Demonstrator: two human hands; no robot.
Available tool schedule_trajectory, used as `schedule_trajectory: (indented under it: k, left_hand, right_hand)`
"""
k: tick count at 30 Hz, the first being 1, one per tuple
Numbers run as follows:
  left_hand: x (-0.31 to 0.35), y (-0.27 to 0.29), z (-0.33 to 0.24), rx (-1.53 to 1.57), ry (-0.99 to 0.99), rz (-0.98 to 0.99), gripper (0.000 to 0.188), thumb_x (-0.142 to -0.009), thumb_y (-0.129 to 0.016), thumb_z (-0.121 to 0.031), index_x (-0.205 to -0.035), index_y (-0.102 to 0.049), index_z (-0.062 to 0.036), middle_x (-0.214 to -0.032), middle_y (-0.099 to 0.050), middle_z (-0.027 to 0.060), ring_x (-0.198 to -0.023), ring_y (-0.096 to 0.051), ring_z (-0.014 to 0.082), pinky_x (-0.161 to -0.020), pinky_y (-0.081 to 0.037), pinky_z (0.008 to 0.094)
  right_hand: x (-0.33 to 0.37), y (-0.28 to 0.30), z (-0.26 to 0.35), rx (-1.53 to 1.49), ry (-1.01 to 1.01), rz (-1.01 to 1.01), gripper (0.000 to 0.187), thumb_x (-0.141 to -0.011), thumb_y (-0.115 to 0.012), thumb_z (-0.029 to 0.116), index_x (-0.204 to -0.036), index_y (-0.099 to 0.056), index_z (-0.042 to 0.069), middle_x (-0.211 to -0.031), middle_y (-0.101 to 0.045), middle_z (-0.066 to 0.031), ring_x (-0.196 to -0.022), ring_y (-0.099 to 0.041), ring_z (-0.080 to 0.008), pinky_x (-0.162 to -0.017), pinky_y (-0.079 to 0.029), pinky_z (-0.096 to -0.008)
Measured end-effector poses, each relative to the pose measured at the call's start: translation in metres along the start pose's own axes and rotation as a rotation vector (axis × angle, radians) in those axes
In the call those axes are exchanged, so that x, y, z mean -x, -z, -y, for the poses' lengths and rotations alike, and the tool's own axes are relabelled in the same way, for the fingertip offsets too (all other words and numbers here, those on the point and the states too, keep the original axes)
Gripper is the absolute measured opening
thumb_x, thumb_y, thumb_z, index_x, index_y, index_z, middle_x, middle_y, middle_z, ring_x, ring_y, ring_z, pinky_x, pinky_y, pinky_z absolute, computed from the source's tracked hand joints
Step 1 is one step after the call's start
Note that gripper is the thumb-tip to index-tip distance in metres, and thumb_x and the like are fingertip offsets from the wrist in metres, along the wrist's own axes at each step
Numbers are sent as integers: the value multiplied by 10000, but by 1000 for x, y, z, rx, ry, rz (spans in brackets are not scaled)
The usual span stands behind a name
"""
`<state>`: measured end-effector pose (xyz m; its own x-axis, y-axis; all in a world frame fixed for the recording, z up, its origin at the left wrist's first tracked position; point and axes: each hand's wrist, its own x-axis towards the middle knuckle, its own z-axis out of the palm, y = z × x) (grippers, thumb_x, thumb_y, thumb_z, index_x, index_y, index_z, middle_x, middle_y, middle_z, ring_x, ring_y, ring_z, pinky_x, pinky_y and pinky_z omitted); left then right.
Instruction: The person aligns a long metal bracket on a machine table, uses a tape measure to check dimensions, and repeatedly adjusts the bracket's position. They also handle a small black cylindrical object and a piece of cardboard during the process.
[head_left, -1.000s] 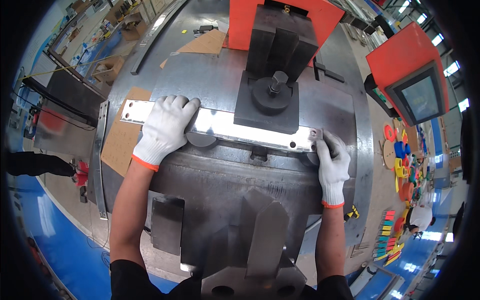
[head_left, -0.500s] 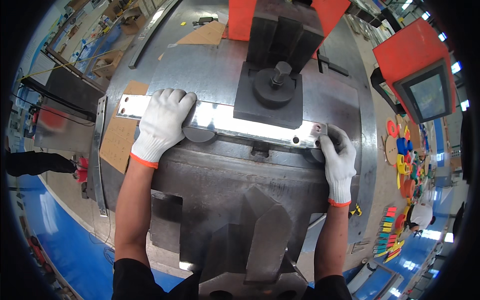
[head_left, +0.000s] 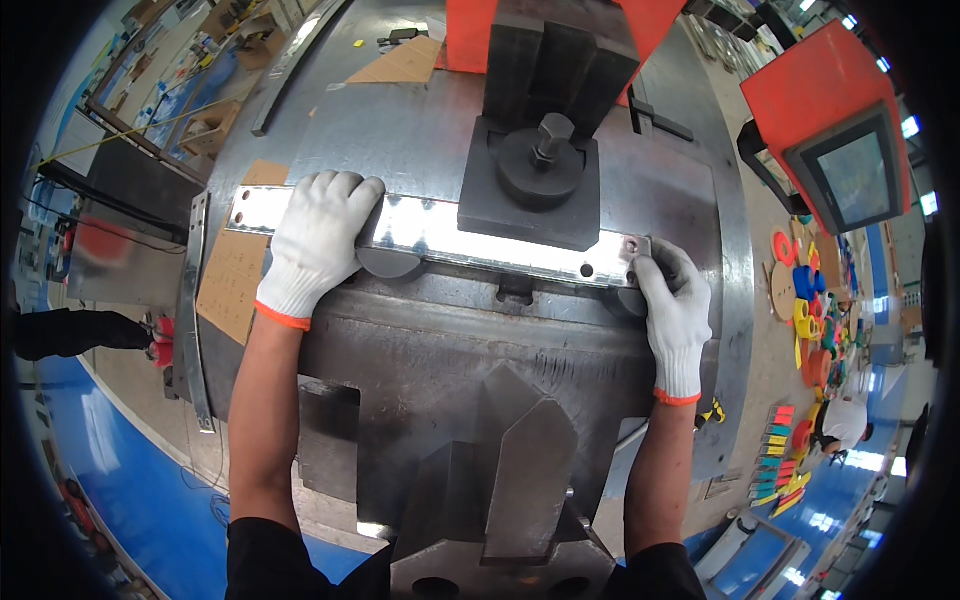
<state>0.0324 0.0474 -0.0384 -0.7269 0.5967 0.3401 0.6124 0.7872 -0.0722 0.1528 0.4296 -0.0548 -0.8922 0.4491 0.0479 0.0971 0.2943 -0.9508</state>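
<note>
Beneath the dark block [head_left: 520,221], in the head view, the shiny metal strip [head_left: 435,228] has barely shifted, so it seems steadied, not fed along. The left hand [head_left: 313,240] stays curled over it, fingers together; the right hand [head_left: 678,315] pinches its end.

ok so here's my tally. Two grips in white gloves: the left grip [head_left: 318,235] and the right grip [head_left: 682,315], so two orange cuffs [head_left: 284,315] as well. Just one shiny bar [head_left: 430,225], with two holes at its left end and at least two at the right. Dark half-round blocks [head_left: 390,264] under it? Two. One fat hex bolt [head_left: 553,135], one round disc [head_left: 540,175]. One red console [head_left: 820,85] with one screen [head_left: 858,175]. Cardboard pieces [head_left: 230,290] on the table [head_left: 380,130]: I make it two. One person in a white top [head_left: 842,422]. Coloured rings [head_left: 805,320] are too small and jumbled to count, sorry lol
</note>
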Motion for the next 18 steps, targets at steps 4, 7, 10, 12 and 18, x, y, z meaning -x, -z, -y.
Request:
schedule_trajectory:
  k: [4, 7, 10, 12, 18]
  left_hand:
    - [0, 0, -1, 9, -5, -10, 435, -743, -744, -57, -1170, -671, -92, -1035, -686, 116, -1021, -668, 341, -935, -515, 447]
    - [0, -2, 0, 10, -14, -24, 431, -747, -746, -61, -1170, -671, -94, -1033, -686, 116, -1021, -668, 340, -933, -516, 448]
    - [0, -2, 0, 0, -18, -35, 425, -754, -745, -62, -1171, -671, -93, -1030, -687, 116, -1020, -669, 340, -931, -517, 449]
    - [0, -1, 0, -8, -13, -26, 423, -757, -746, -63, -1172, -671, -91, -1030, -688, 117, -1019, -671, 340, -930, -519, 450]
    - [1, -2, 0, -17, -3, -10, 426, -755, -750, -63, -1174, -670, -84, -1033, -690, 119, -1015, -673, 340, -925, -523, 453]
  right_hand:
    - [-1, 0, -4, 22, 3, -2, 314, -973, -718, 55, -1245, -708, -103, -1126, -739, -133, -933, -723, -158, -864, -586, -297]
    - [1, -1, 2, -26, -7, -3, 306, -987, -707, 55, -1245, -701, -108, -1104, -745, -132, -927, -720, -153, -856, -583, -292]
    - [1, -2, 1, -68, -20, -11, 307, -999, -708, 69, -1247, -693, -112, -1084, -749, -129, -907, -716, -148, -843, -580, -287]
    - [2, -3, 7, -32, -21, -8, 302, -1014, -712, 85, -1245, -692, -108, -1064, -749, -121, -889, -709, -141, -832, -576, -282]
    - [3, -3, 3, -60, -24, -10, 288, -1026, -716, 93, -1238, -696, -99, -1038, -749, -112, -886, -705, -135, -813, -574, -275]
